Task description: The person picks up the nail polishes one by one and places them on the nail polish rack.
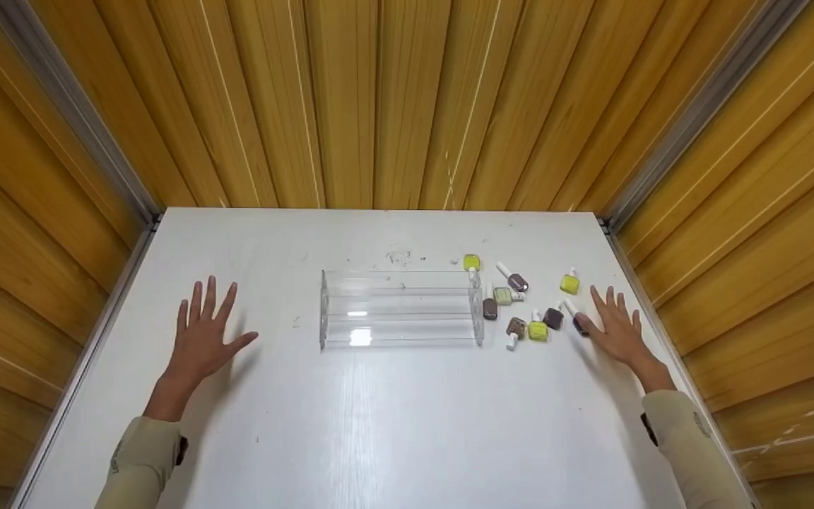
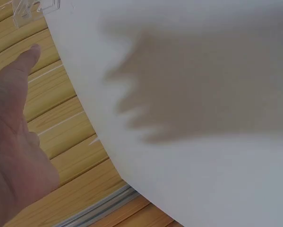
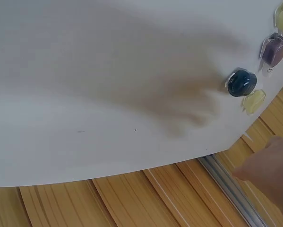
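My left hand point(image 1: 198, 346) hovers over the left of the white table, fingers spread and holding nothing. To its right stands a clear acrylic tiered rack point(image 1: 323, 311), whose tiers hold no bottles; one corner shows in the left wrist view. Over the table's right side my right hand point(image 1: 619, 336) is also spread and holds nothing. Its thumb overlaps a dark nail polish bottle point(image 1: 581, 326) in the head view; a shadow suggests the hand is raised. Several more bottles lie nearby, including a yellow one point(image 1: 569, 284), a pale green one point(image 1: 502, 296) and a glittery brown one point(image 1: 516, 326).
A yellow nail polish bottle point(image 1: 472, 261) lies behind the rack's right end, and a mauve one point(image 1: 490, 309) lies close beside that end. Wood-patterned panels point(image 1: 407, 106) wall the table at the back and both sides, with metal posts at the corners.
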